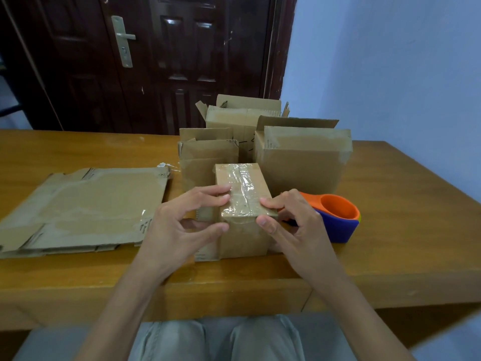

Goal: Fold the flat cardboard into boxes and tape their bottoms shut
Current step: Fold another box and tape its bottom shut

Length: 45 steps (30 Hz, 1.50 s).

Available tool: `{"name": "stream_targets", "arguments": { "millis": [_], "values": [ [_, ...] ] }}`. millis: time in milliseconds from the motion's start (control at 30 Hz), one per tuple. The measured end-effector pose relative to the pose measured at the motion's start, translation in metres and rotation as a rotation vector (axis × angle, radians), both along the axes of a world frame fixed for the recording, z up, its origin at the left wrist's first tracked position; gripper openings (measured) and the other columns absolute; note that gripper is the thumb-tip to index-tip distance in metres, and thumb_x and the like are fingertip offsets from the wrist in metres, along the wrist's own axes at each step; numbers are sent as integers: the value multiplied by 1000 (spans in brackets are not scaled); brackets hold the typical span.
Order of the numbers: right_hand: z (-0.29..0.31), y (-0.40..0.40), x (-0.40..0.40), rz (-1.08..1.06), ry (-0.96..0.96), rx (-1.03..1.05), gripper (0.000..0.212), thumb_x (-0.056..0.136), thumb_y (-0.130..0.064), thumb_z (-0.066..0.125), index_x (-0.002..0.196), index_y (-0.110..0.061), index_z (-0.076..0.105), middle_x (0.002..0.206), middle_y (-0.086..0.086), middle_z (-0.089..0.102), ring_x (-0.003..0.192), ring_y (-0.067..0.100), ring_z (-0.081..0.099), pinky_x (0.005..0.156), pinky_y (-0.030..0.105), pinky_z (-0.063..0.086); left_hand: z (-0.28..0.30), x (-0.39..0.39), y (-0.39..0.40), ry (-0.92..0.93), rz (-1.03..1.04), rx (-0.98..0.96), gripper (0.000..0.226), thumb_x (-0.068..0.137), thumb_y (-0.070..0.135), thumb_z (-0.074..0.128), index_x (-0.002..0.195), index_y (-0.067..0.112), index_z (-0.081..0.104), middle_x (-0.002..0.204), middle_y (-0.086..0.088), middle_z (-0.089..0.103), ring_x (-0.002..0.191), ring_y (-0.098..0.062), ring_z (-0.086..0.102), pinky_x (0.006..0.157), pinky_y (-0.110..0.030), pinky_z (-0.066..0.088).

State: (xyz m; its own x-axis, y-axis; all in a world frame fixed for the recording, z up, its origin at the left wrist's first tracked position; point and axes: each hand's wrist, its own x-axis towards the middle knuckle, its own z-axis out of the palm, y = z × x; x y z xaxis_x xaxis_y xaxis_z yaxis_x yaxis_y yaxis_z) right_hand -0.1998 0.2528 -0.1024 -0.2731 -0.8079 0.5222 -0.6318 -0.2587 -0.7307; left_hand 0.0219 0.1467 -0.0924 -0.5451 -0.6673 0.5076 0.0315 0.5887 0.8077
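A small cardboard box [243,231] stands on the wooden table [78,277] near its front edge, its upper face closed with a strip of clear tape [243,190]. My left hand [182,225] holds the box's left side, fingers over the top edge and thumb on the front. My right hand [289,222] pinches the box's right top corner. A stack of flat cardboard [86,209] lies to the left. An orange and blue tape dispenser [335,217] sits just right of my right hand.
Three folded boxes stand behind the small one: one medium [205,162], one large at the right [304,162], one at the back [242,118]. A dark door and blue wall lie beyond the table. My knees show below the front edge.
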Motion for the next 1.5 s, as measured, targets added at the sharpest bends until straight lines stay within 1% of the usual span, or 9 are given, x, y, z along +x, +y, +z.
{"name": "stream_targets", "arguments": {
  "millis": [167,300,467,700,833,1067,1167,1367,1500],
  "values": [
    [-6,-2,-1,-18,17,-20,34,98,-53,65,121,-28,70,116,-9,64,110,11,65,79,27,59,-8,-9,5,54,85,-74,42,82,24,81,123,19,74,137,16,68,127,-10,65,79,-28,64],
    [-10,-3,1,-40,20,-43,38,98,-56,62,122,-28,69,117,-7,63,109,12,65,76,28,59,-17,-14,12,100,122,-53,44,84,31,77,127,20,71,140,19,65,131,-5,61,81,-26,63],
    [-14,-3,9,-55,-11,-83,32,98,-55,62,122,-35,66,116,-7,63,107,11,65,72,23,57,-13,-14,12,126,96,-12,47,79,30,82,122,16,72,138,16,66,129,-9,64,80,-28,64],
    [-13,-2,12,-52,-58,-89,35,99,-51,64,124,-28,70,116,-5,61,105,8,64,72,15,54,-10,-19,18,91,187,-68,39,84,27,80,120,18,72,135,24,65,130,3,58,79,-22,63],
    [-11,-2,11,-53,-59,-71,35,96,-48,67,123,-26,71,114,-5,62,103,7,64,73,16,55,-7,-19,18,97,158,-44,37,84,18,82,120,16,72,134,24,65,130,4,57,80,-18,60],
    [-4,-4,2,-56,-72,-54,40,94,-63,62,121,-35,69,112,-14,61,102,9,65,73,19,55,-2,-25,11,29,185,-43,39,82,32,82,118,25,71,136,26,63,126,5,59,80,-21,62],
    [-4,-6,-4,-72,-69,-50,43,92,-65,62,121,-34,70,113,-16,61,102,10,65,73,23,56,-1,-30,8,21,180,-46,38,82,29,82,119,26,70,137,28,62,125,10,58,80,-18,61],
    [-3,-10,-22,-89,-47,-3,44,94,-67,61,124,-36,69,117,-18,62,105,10,66,77,31,60,-5,-48,1,35,170,-81,38,83,22,83,118,23,68,139,21,63,130,-2,60,75,-20,63],
    [-3,-13,-24,-84,-66,-15,42,95,-65,61,124,-35,69,115,-19,61,107,10,64,78,25,57,-9,-53,-4,80,165,-78,36,84,25,82,118,25,69,139,21,64,131,-5,60,76,-23,64]
  ]
}}
